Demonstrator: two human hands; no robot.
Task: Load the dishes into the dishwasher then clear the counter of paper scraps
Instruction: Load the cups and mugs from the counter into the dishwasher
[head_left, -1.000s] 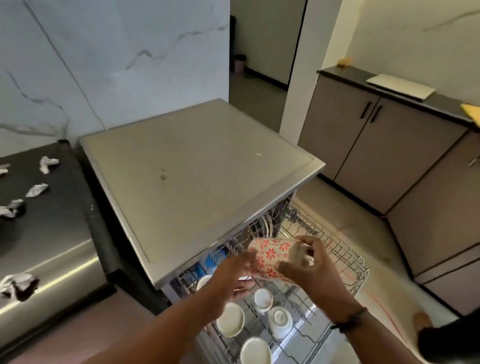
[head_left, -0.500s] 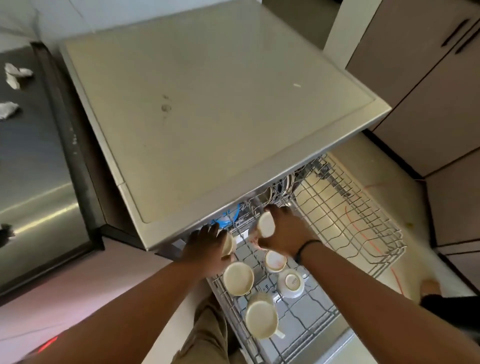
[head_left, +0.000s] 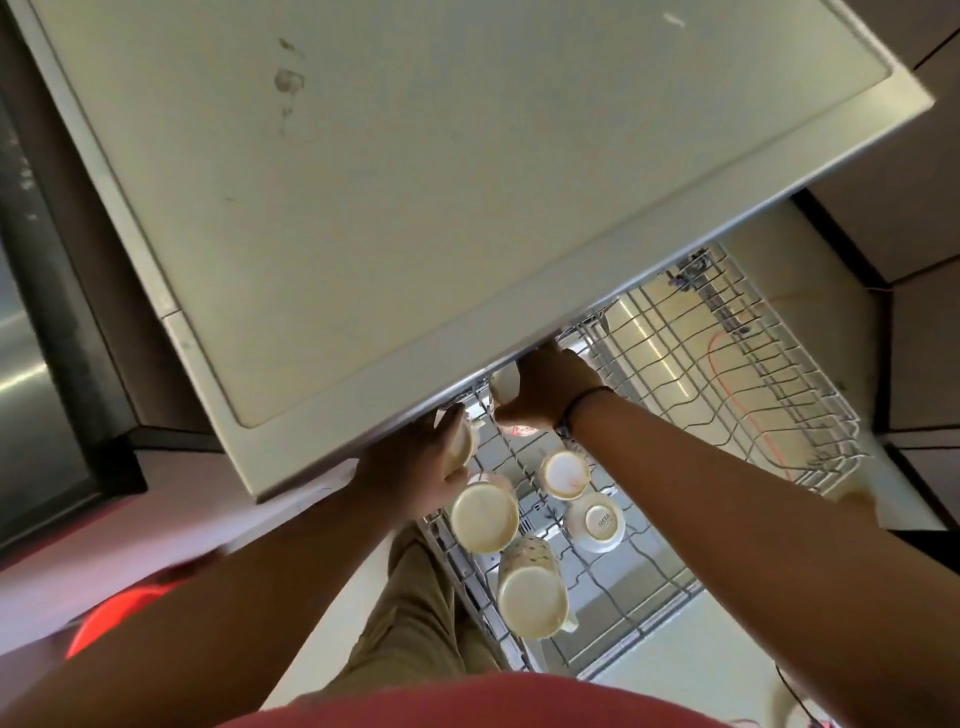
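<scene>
The dishwasher (head_left: 363, 208) fills the view from 9 to 1 o'clock, and its wire rack (head_left: 727, 405) is pulled out toward 4 o'clock. Near the centre the right hand (head_left: 545, 395) grips a cup (head_left: 505, 385) under the dishwasher's front edge. Just beside it, at 8 o'clock of it, the left hand (head_left: 415, 467) grips another cup (head_left: 460, 441). Four cups (head_left: 484, 515) stand upside down in the rack below both hands.

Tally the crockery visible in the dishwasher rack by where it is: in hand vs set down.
Held in a hand: 2, one cup in the left hand, one cup in the right hand.
Set down in the rack: 4, at.
Total: 6. A patterned piece under the right wrist is unclear, not counted.
</scene>
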